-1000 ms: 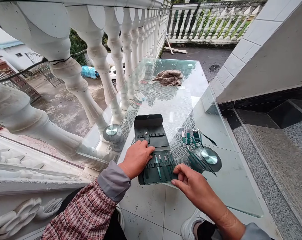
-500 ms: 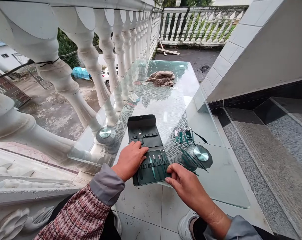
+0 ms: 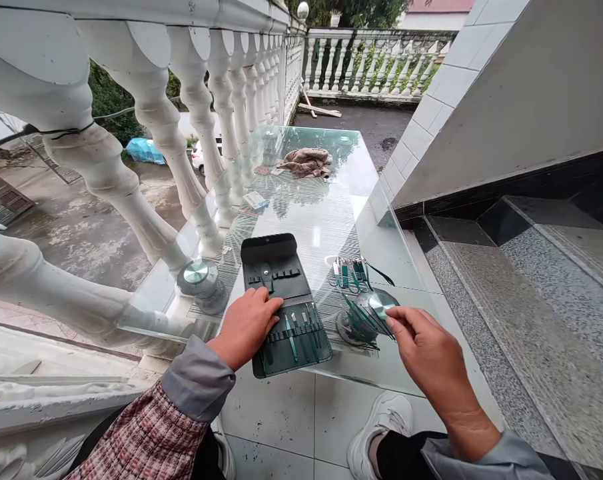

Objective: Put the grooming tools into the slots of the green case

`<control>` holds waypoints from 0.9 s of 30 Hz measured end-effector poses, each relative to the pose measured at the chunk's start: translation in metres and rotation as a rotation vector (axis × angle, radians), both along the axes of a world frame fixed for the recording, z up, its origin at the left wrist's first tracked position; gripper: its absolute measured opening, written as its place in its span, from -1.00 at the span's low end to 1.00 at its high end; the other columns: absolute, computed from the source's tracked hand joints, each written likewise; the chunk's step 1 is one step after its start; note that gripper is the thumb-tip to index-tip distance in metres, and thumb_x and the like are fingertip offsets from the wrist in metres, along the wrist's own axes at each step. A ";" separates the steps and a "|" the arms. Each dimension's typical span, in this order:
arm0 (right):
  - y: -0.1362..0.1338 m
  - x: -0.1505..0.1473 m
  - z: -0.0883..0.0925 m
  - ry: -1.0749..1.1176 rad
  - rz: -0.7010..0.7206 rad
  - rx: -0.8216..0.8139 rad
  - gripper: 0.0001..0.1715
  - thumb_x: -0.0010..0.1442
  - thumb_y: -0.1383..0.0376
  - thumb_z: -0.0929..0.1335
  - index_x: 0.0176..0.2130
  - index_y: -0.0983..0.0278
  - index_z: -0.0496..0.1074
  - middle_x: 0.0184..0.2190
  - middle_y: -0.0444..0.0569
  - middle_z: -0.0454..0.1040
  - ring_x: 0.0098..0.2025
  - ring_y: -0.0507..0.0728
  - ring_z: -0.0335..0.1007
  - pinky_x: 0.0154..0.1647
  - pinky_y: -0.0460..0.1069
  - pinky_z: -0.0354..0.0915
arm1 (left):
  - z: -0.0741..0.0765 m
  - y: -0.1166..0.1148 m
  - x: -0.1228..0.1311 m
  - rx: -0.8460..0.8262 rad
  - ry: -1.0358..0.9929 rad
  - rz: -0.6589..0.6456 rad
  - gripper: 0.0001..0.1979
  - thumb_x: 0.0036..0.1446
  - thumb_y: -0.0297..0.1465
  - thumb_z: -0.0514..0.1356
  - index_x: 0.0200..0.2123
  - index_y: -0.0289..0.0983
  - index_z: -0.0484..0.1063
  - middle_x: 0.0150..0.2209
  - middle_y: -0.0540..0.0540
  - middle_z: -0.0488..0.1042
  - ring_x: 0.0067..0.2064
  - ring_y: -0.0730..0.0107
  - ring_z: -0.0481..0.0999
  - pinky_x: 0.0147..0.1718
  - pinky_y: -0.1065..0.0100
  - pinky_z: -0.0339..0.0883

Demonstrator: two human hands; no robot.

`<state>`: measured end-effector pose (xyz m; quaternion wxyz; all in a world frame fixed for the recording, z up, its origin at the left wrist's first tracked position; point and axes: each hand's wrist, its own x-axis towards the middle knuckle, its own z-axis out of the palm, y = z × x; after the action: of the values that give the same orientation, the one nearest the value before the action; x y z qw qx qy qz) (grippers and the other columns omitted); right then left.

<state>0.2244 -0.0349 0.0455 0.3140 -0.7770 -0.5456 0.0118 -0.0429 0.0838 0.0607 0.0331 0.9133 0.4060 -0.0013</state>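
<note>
A black manicure case (image 3: 301,287) lies unfolded on the glass table, with several slim green-handled tools (image 3: 292,339) in the loops of its lower half. My left hand (image 3: 246,327) presses on the case's left side, fingers bent over it. To the right, my right hand (image 3: 426,347) pinches thumb and forefinger together at the ends of loose slender green tools (image 3: 364,313); whatever is between the fingertips is too small to make out. Just beyond lie nail clippers (image 3: 360,270) and green-handled scissors (image 3: 350,283), close together.
Under the glass tabletop (image 3: 326,220) stand round supports with metal discs (image 3: 197,272). A crumpled brown cloth (image 3: 307,162) and a small box (image 3: 255,200) lie farther back. White balusters (image 3: 154,133) line the left; stone steps (image 3: 501,293) rise at right.
My right hand has left the case's right edge and moved right to the loose tools. My left hand stays on the case. The whole view has shifted slightly.
</note>
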 end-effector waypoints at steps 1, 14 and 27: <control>0.000 0.003 0.000 -0.005 -0.019 -0.011 -0.77 0.15 0.17 0.22 -0.33 0.21 0.40 -0.34 -0.05 0.48 -0.32 0.12 0.38 -0.32 -0.02 0.21 | 0.000 0.000 0.000 0.000 0.001 0.001 -0.79 0.19 -0.37 0.13 -0.09 -0.15 0.37 -0.24 -0.06 0.34 -0.23 0.27 0.30 -0.39 0.34 0.17; 0.002 0.009 -0.002 0.004 -0.079 -0.023 -0.75 0.10 0.14 0.22 -0.40 0.21 0.39 -0.39 -0.07 0.46 -0.38 0.10 0.35 -0.37 -0.03 0.18 | 0.002 -0.001 0.001 0.001 0.017 0.004 -0.79 0.18 -0.37 0.13 -0.09 -0.15 0.37 -0.24 -0.06 0.33 -0.22 0.26 0.30 -0.38 0.34 0.18; 0.031 -0.025 -0.006 -0.174 0.025 -0.338 -0.81 0.18 0.23 0.25 -0.41 0.21 0.39 -0.38 -0.10 0.43 -0.34 0.08 0.31 -0.45 -0.06 0.06 | 0.000 -0.003 0.000 0.018 0.009 0.003 -0.79 0.19 -0.37 0.12 -0.09 -0.15 0.36 -0.23 -0.06 0.33 -0.23 0.27 0.30 -0.37 0.33 0.19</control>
<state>0.1997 -0.0043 0.0398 0.1307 -0.8099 -0.5705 0.0398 -0.0431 0.0811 0.0606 0.0228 0.9129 0.4075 -0.0016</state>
